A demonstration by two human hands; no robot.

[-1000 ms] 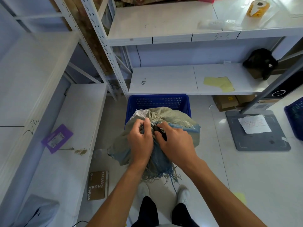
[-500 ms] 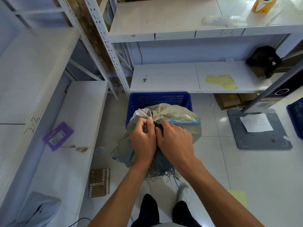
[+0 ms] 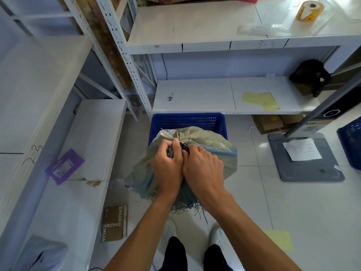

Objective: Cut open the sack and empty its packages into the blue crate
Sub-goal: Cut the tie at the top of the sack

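Observation:
A grey-green woven sack (image 3: 211,141) with a blue stripe and frayed threads rests on the near rim of the blue crate (image 3: 187,122), which stands on the floor under the shelf. My left hand (image 3: 168,169) and my right hand (image 3: 203,169) sit side by side on top of the sack, both gripping its bunched fabric. A white label and a thin white tie (image 3: 166,133) stick out just beyond my left thumb. Something dark shows between my fingers; I cannot tell what it is. The sack's contents are hidden.
White shelving (image 3: 195,94) runs behind the crate and along the left. A purple packet (image 3: 64,166) lies on the left shelf, a brown carton (image 3: 115,222) on the floor. A grey stand base (image 3: 304,169) and a second blue crate (image 3: 351,141) stand to the right.
My two hands have drawn closer together on the bunched top of the sack, now knuckle to knuckle. The sack stays on the crate's rim.

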